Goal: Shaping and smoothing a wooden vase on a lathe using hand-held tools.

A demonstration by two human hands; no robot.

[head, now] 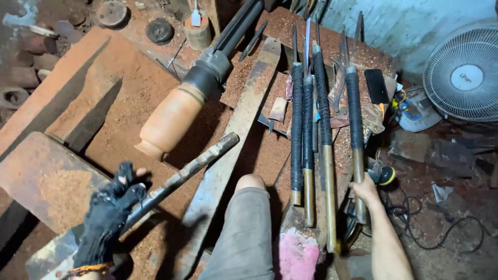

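My left hand (110, 207) wears a torn black glove and grips a long rusty metal rod (194, 166) that slants up to the right. My bare right hand (364, 191) holds the brass lower end of a long tool (354, 109) wrapped in black tape. Three similar black-wrapped tools (308, 119) with brass ends lie side by side just left of it. My knee (250, 182) in grey shorts shows between the hands.
A big wooden piece (174, 120) sits on a dark shaft of a lathe-like machine, with reddish sawdust all around. A wooden plank (233, 129) runs diagonally. A white fan (463, 75) stands at right, cables (441, 228) on the floor, a pink cloth (298, 256) below.
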